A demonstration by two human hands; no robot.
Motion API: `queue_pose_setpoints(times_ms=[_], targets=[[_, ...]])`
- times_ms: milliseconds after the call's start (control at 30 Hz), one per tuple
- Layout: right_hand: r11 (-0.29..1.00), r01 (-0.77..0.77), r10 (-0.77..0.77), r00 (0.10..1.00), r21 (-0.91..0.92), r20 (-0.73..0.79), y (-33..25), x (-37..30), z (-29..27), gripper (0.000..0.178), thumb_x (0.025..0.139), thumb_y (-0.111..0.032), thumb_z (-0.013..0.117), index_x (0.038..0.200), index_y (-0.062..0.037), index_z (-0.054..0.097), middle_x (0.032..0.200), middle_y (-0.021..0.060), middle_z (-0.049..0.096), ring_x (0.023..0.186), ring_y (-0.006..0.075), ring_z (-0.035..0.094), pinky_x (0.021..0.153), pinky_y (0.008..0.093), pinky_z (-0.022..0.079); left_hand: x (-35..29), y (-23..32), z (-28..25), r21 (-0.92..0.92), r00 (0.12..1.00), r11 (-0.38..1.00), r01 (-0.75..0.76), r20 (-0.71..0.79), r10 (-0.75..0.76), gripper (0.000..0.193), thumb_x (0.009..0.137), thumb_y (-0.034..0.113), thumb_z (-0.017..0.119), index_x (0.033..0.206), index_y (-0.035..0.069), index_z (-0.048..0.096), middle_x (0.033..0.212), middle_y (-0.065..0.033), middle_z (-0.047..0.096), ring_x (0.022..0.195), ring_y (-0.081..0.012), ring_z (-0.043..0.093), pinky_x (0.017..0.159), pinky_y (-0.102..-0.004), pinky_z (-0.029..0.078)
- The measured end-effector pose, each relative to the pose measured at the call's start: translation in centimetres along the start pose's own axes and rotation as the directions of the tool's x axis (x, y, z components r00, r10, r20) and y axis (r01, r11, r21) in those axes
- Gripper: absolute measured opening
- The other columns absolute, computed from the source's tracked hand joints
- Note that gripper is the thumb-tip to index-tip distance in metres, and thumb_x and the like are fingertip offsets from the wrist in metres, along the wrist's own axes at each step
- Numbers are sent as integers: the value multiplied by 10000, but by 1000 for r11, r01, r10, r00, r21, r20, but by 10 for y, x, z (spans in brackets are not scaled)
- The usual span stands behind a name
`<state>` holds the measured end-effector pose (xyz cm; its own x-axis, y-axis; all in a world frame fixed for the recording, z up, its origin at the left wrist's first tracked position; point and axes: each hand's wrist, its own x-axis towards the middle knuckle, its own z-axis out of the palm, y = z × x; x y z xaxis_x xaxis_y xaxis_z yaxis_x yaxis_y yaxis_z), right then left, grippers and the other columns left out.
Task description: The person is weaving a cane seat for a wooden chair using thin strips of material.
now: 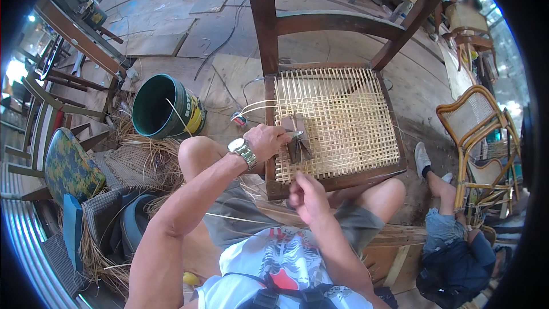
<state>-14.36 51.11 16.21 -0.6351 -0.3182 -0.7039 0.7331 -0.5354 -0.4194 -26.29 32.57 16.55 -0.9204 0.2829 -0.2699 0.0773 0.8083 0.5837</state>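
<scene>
Awl (295, 135) lengthwise across cane seat (343, 120)

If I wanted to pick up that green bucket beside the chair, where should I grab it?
Probably by the rim. The green bucket stands upright on the floor with its mouth open toward the camera, left of the wooden chair whose woven seat both hands work on. A thin strand leans out over its right edge, so come from above on the left or far side, where the rim looks bare. No handle is visible.
</scene>
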Motion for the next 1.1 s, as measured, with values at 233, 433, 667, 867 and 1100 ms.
queue_pose_setpoints(times_ms=[233,433,667,867,1100], targets=[[991,-17,15,1000,135,12,-11,9,-19,252,960,-327,651,1076,-126,553,737,37,610,487,95,492,444,221,393,2,-3,2,-14,1000,1000,-17,-5,16,328,942,429,565,981,142,720,849,-191,703,819,-392,686,733,-497,534],[959,194,-236,949,-206,-209,-5,10,-14,276,973,-363,625,1100,-123,573,711,44,623,513,110,558,464,239,431,-1,0,0,-11,1000,1000,2,-24,-2,307,944,409,570,966,144,724,831,-190,702,810,-393,686,720,-499,535],[970,67,-101,986,-235,-135,-13,22,-6,299,989,-375,576,847,-112,574,598,1,535,440,101,481,404,232,355,-1,1,5,25,999,1000,12,-44,-11,311,947,405,567,981,134,716,847,-191,705,813,-394,689,713,-498,540],[800,211,-355,921,-561,-160,7,23,-39,326,985,-337,557,745,-118,573,524,-38,414,408,73,370,380,243,265,-6,5,13,114,991,994,-2,-133,17,282,940,377,585,923,122,704,797,-177,692,776,-374,683,708,-473,538],[877,21,-191,932,-481,-308,34,-168,-113,275,969,-246,592,750,-80,595,632,-30,503,535,53,432,480,227,306,-2,-1,8,17,997,1000,-19,-78,21,348,945,422,572,963,97,698,865,-202,697,833,-384,681,724,-476,533]])
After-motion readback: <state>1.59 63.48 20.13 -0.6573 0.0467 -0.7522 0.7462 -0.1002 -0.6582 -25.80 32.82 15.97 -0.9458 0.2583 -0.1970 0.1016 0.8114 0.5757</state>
